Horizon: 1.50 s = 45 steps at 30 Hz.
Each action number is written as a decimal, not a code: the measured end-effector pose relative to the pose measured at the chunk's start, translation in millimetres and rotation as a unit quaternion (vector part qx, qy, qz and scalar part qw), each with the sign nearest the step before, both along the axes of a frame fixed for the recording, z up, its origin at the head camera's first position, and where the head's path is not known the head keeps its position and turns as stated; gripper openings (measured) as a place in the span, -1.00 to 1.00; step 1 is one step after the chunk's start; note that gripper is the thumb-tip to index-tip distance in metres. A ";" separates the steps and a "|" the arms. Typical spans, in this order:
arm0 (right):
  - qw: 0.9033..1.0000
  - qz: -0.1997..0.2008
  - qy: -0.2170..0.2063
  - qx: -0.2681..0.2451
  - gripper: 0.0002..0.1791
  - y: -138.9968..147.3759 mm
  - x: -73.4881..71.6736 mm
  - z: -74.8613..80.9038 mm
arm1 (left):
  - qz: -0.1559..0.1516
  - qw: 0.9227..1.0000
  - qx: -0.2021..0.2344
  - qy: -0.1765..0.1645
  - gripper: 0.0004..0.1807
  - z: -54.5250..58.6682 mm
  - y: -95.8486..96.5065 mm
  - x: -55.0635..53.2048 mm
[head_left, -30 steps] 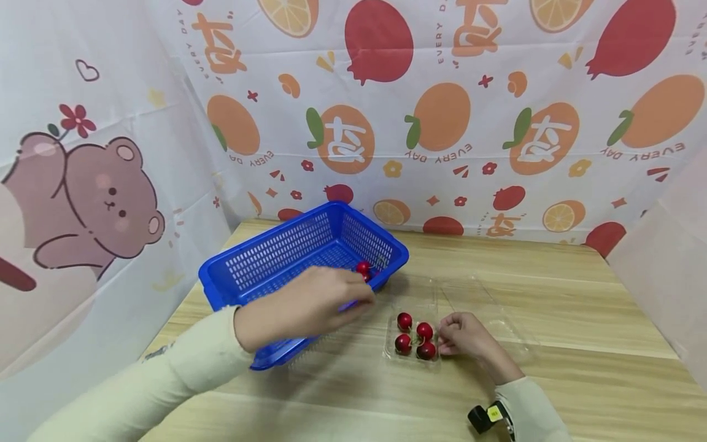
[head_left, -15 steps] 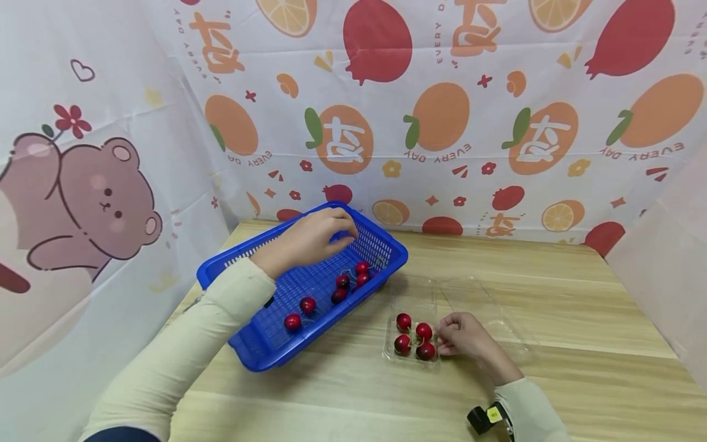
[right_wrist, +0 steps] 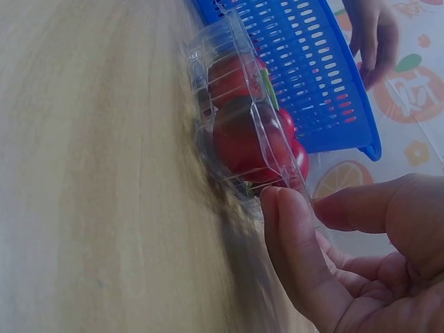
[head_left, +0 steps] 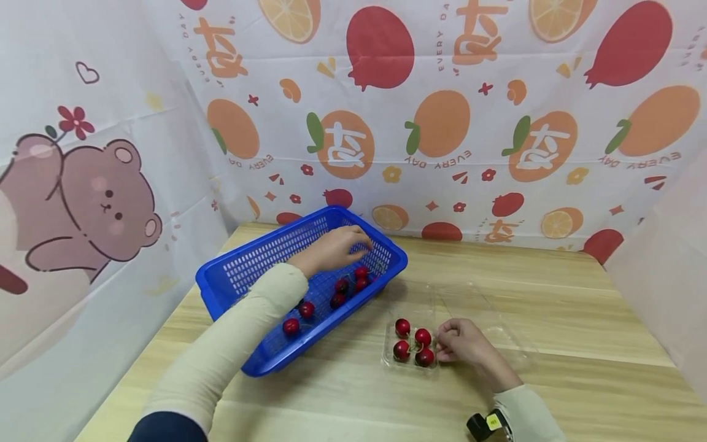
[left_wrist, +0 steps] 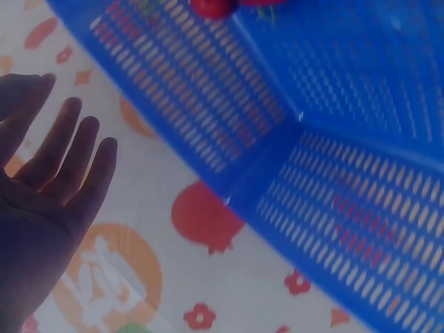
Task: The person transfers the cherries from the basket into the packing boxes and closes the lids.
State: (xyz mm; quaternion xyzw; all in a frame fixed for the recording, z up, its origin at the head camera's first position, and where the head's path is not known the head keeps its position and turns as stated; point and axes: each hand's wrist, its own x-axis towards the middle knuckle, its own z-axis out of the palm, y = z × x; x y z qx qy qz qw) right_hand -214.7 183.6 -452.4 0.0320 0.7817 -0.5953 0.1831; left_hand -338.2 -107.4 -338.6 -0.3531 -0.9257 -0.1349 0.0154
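Over the far right part of a blue plastic basket [head_left: 265,248] hovers my left hand [head_left: 338,248], fingers loosely bent and holding nothing. Below it, several red cherries [head_left: 342,285] with thin stems lie along the basket's near side. In the left wrist view the fingers of the left hand [left_wrist: 52,173] are spread apart, away from the fruit. My right hand [head_left: 466,344] pinches the right rim of a small clear plastic clamshell box [head_left: 391,363] between thumb and forefinger. Several dark red cherries [head_left: 401,350] sit in its base. The right wrist view shows this pinch close up.
The box's clear lid [head_left: 510,334] lies folded out to the right on the wooden table [head_left: 331,405]. A black wrist camera [head_left: 480,426] sits by the right sleeve. Fruit-print cloth [head_left: 442,123] hangs behind the table.
My left hand has moved from the basket's near edge, back over its inside, then slightly right and down. Cherries it hid now show. The right hand stays at the box's rim.
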 end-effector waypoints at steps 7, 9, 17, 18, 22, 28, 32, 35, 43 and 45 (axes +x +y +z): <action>1.000 -0.007 0.003 0.004 -0.82 3.8 0.0 1.4 | 0.002 1.000 -0.017 -0.025 -0.75 -18.3 21.0 -11.1; 1.000 -0.007 0.003 0.002 -0.81 3.8 -0.7 1.3 | 0.011 0.999 -0.019 -0.032 -0.74 -23.5 24.0 -14.3; 1.000 -0.005 0.002 0.004 -0.81 -0.4 -1.8 -1.7 | 0.033 0.997 -0.032 -0.068 -0.67 -43.8 28.3 -21.7; 1.000 -0.002 0.002 0.002 -0.81 -1.8 -1.9 -2.2 | 0.039 0.996 -0.035 -0.070 -0.66 -46.0 27.6 -21.5; 1.000 0.011 0.001 -0.010 -0.81 -7.8 -2.4 -3.9 | 0.065 0.994 -0.051 -0.078 -0.65 -50.7 23.8 -18.1; 1.000 0.004 0.001 -0.008 -0.82 -8.7 -2.5 -3.9 | 0.072 0.993 -0.058 -0.079 -0.65 -52.9 26.7 -18.1; 1.000 0.007 0.002 -0.008 -0.80 -5.9 -1.9 -2.3 | 0.082 0.991 -0.068 -0.075 -0.65 -53.8 32.7 -22.2; 1.000 0.008 0.003 -0.010 -0.81 -4.2 -2.2 -2.0 | 0.102 0.989 -0.079 -0.078 -0.68 -53.6 34.8 -23.8; 1.000 0.001 0.000 -0.012 -0.83 -2.0 -1.3 1.2 | 0.149 0.976 -0.081 -0.138 -0.78 -51.9 32.4 -26.3; 1.000 0.000 0.000 -0.011 -0.82 -1.6 -1.1 1.3 | 0.151 0.974 -0.086 -0.148 -0.80 -53.1 32.4 -28.4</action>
